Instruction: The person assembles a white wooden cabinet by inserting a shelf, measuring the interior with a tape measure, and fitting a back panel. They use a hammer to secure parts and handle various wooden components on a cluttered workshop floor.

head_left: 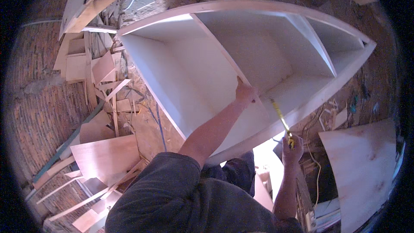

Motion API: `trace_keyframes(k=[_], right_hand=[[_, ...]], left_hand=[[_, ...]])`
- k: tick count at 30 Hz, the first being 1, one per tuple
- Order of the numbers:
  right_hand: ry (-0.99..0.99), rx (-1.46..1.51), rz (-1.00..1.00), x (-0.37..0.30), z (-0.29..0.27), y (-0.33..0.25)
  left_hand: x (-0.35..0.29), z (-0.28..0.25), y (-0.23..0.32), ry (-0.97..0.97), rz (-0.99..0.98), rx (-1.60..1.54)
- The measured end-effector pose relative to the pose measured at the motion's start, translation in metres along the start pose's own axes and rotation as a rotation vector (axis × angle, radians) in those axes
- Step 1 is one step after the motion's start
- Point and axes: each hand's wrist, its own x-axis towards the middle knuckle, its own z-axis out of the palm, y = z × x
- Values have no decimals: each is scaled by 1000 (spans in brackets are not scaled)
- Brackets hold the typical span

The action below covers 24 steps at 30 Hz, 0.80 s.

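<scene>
A large white wooden cabinet carcass (207, 6) lies open side up in front of me, split by divider panels into compartments. My left hand (246, 92) is closed over the edge of the long divider (220, 48), thumb or finger stretched along it; its other fingers are partly hidden. Beyond the cabinet's near right edge, my right hand (293, 152) grips a yellow tape measure (292, 140). From its case the yellow blade (281, 118) runs across the cabinet's near rim into the middle compartment, ending close to my left hand.
Thin board offcuts (105, 155) and wood strips litter the floor at the left. A large pale sheet (362, 170) lies at the right, near a loose cable (318, 177). Another wooden frame (88, 13) stands at the far left, close to the cabinet's corner.
</scene>
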Motion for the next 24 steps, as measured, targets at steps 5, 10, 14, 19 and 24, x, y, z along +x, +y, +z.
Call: trace_keyframes(k=[5, 10, 14, 19, 24], right_hand=[[-74, 199, -24, 44, 14, -56], [-27, 137, -67, 41, 24, -59], [-61, 99, 5, 28, 17, -45], [-188, 169, 318, 19, -1, -47], [-103, 339, 332, 17, -1, -56]], left_hand=[[23, -12, -11, 222, 576, 331], [98, -51, 35, 526, 582, 253], [120, -88, 89, 710, 643, 294], [137, -134, 158, 613, 540, 325], [134, -143, 190, 604, 460, 529]])
